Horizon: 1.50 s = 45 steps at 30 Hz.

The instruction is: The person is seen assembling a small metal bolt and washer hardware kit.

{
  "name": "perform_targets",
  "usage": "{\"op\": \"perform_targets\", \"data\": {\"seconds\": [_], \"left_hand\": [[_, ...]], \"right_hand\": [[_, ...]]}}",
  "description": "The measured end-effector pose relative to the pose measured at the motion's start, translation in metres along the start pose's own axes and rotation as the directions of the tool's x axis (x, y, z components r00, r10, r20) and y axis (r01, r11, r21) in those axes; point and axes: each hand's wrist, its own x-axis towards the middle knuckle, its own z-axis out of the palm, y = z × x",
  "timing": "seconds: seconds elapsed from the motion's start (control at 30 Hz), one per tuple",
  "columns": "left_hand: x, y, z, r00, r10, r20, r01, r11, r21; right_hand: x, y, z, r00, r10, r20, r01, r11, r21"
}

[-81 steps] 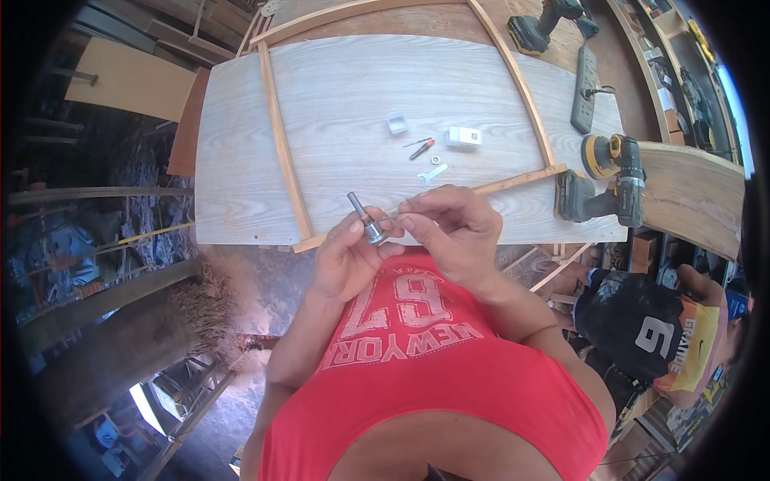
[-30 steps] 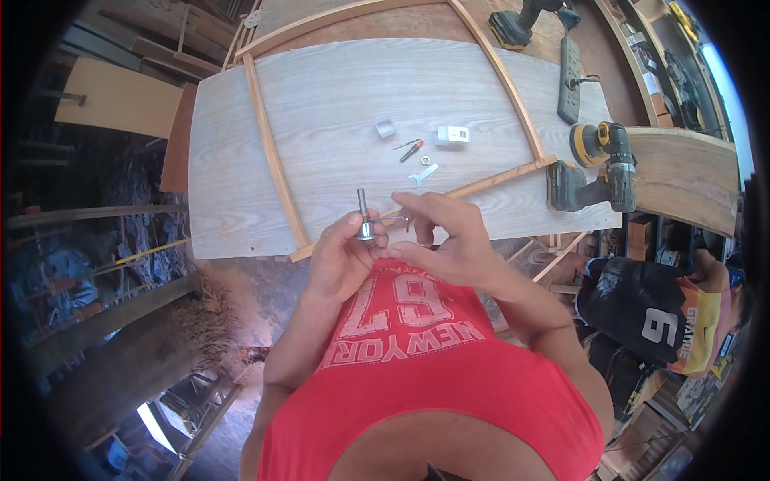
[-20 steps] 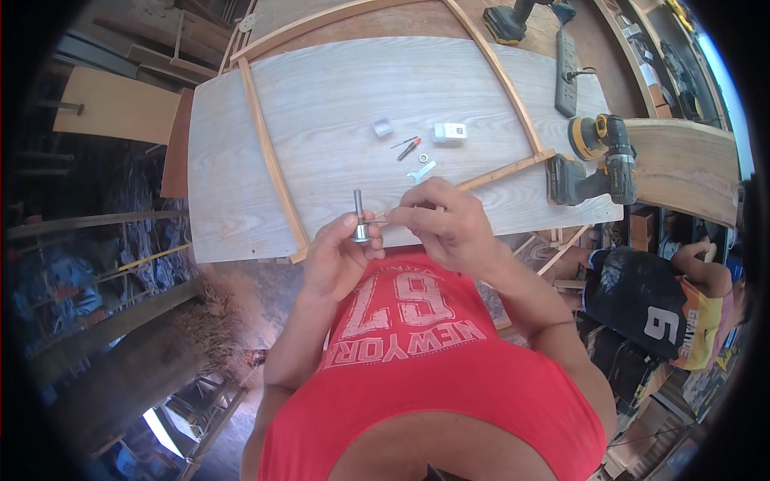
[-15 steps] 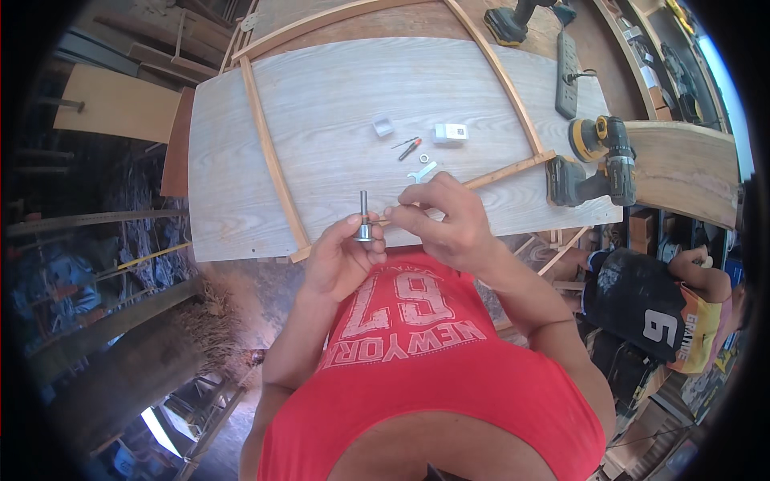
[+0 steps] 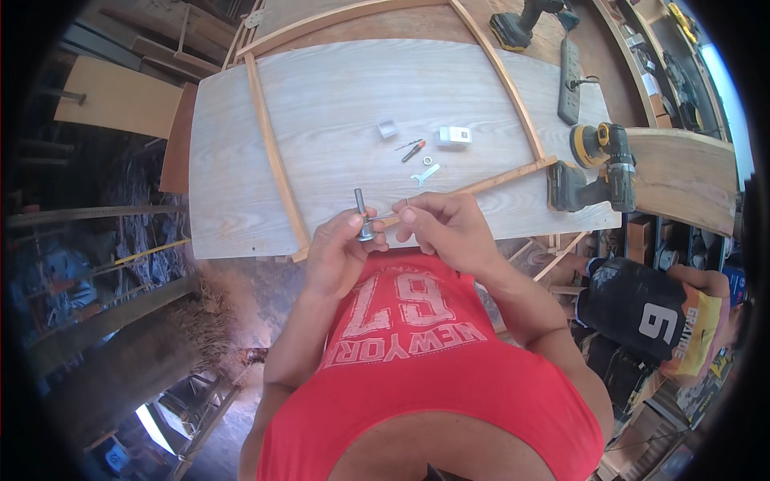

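Note:
My left hand (image 5: 335,244) grips a silver boring bit (image 5: 359,200), its smooth shank pointing up and its wider round end low among the fingers. Pinched in my right hand (image 5: 453,232) is a thin L-shaped hex key (image 5: 387,216), whose long arm reaches across to the bit's side; fingers hide where they meet. On the pale wood-grain board beyond my hands lie a small open-end wrench (image 5: 426,175), a metal nut (image 5: 427,161), a thin drill bit with a dark and orange piece (image 5: 413,151), a clear plastic cap (image 5: 387,128) and a white-labelled little box (image 5: 455,137).
A wooden strip frame (image 5: 269,144) lies over the board (image 5: 345,104). Towards the right are a cordless drill (image 5: 589,180), a yellow sander (image 5: 588,146) and a power strip (image 5: 569,84). Another drill (image 5: 517,28) stands farther back. A person (image 5: 642,313) is at the right.
My right hand has lowered slightly, and the hex key now shows more plainly between it and the bit. The bit has tilted a little to the left in my left hand.

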Motion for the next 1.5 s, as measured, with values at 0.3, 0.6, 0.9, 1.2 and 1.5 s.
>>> {"op": "perform_targets", "data": {"seconds": [0.3, 0.6, 0.9, 1.2, 1.5], "left_hand": [[0.005, 0.009, -0.010, 0.993, -0.117, -0.003, 0.117, 0.993, -0.007], [0.006, 0.003, -0.008, 0.996, -0.086, -0.038, 0.081, 0.989, -0.124], [0.000, 0.005, -0.005, 0.997, 0.017, -0.074, -0.011, 0.997, 0.081], [0.004, -0.003, -0.005, 0.998, -0.050, -0.044, 0.043, 0.987, -0.157], [0.004, 0.001, -0.006, 0.996, 0.073, 0.055, -0.082, 0.982, 0.168]], "right_hand": [[0.020, -0.003, -0.013, 0.565, -0.722, 0.399, 0.756, 0.259, -0.602], [0.008, -0.003, -0.003, 0.752, -0.609, 0.252, 0.653, 0.636, -0.411], [0.022, 0.006, -0.010, 0.714, -0.626, 0.313, 0.654, 0.438, -0.617], [0.026, -0.010, -0.027, 0.317, -0.756, 0.573, 0.807, -0.103, -0.582], [0.026, -0.016, -0.018, 0.921, -0.222, 0.320, 0.251, 0.967, -0.051]]}}
